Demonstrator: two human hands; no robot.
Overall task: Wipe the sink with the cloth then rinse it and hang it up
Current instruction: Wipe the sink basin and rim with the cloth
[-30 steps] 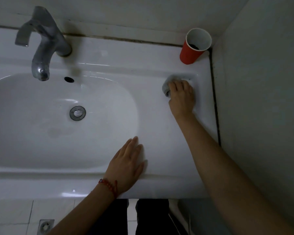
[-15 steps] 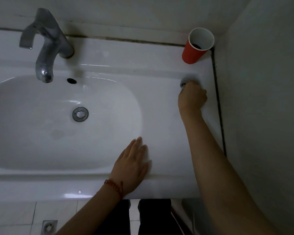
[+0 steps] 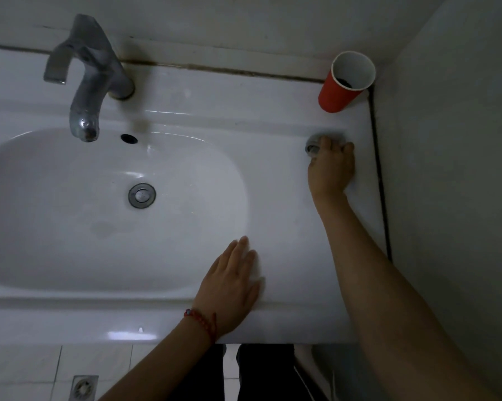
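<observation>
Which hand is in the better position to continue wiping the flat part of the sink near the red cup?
The right hand. It already presses the cloth on the sink ledge just below the red cup. The left hand lies flat on the front rim, empty and farther away.

The right hand [image 3: 331, 166] slid the cloth [image 3: 313, 146] toward the wall.

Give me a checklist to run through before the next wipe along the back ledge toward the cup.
1. Cloth gripped by right hand: ok.
2. Left hand braced flat on the sink front edge: ok.
3. Red cup upright in the corner, apart from the cloth: ok.
4. Cup empty: not ok, something dark inside.
5. Faucet off, no water running: ok.
6. Ledge already clean: cannot tell.
</observation>
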